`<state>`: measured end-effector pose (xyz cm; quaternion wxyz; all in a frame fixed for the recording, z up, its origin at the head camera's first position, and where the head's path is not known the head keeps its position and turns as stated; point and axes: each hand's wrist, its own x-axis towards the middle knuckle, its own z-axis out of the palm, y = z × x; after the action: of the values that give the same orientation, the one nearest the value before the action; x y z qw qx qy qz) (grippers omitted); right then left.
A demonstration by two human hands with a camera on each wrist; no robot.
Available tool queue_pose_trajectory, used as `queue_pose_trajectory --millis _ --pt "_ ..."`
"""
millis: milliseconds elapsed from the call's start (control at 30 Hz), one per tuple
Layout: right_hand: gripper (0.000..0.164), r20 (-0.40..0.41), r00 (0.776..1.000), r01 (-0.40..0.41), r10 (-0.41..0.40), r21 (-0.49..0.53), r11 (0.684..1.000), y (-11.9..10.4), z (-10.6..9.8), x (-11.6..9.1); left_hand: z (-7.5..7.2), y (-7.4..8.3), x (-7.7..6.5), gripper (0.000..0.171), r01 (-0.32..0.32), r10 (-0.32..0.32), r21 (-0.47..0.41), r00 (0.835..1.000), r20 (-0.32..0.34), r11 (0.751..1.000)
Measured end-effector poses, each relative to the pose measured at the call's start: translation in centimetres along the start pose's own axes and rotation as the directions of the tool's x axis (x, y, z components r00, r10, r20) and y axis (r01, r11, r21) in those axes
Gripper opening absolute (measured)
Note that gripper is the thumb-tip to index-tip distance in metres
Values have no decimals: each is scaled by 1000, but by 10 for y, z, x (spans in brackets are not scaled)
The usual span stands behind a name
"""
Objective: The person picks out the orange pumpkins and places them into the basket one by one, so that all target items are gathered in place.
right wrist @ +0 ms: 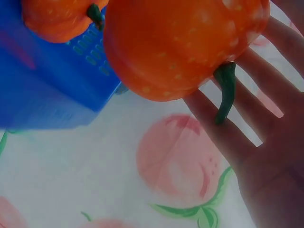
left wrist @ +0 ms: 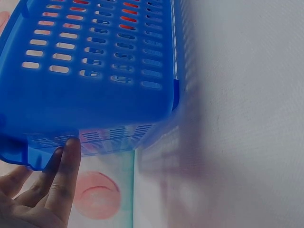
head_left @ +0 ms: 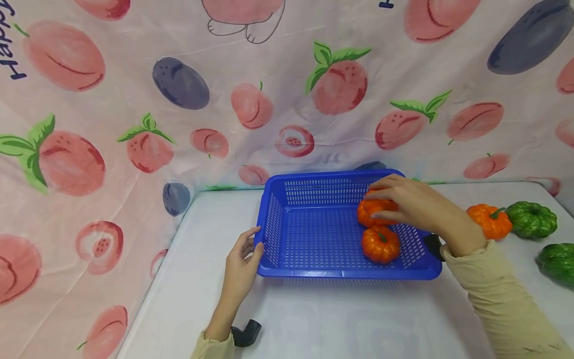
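Observation:
A blue plastic basket [head_left: 305,273] with slotted walls stands on the table. My right hand [head_left: 417,204] is at its right end and grips a small orange pumpkin [right wrist: 180,47], fingers over it and thumb on its near side. The held pumpkin has a green stem, which points toward the palm in the right wrist view. A second orange pumpkin [head_left: 381,245] lies in the basket's near right corner. At the left end, my left hand [head_left: 242,262] touches the basket's rim with fingertips and thumb; its fingers [left wrist: 65,178] look nearly straight in the left wrist view.
Right of the basket, another orange pumpkin [head_left: 489,221] lies beside a green pumpkin [head_left: 532,220]. A further dark green vegetable [head_left: 557,263] sits nearer the right edge. A fruit-printed cloth [head_left: 287,99] hangs behind the white table [head_left: 341,319] and down its left side.

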<state>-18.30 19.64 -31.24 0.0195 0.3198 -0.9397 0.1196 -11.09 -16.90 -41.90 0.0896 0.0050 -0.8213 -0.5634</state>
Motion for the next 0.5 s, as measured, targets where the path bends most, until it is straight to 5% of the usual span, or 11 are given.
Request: queue_pose_trajectory --millis 500 --pt "35 14 998 54 -53 -3 999 -8 12 23 0 0 1 38 -4 4 -11 1000 -1 1000"
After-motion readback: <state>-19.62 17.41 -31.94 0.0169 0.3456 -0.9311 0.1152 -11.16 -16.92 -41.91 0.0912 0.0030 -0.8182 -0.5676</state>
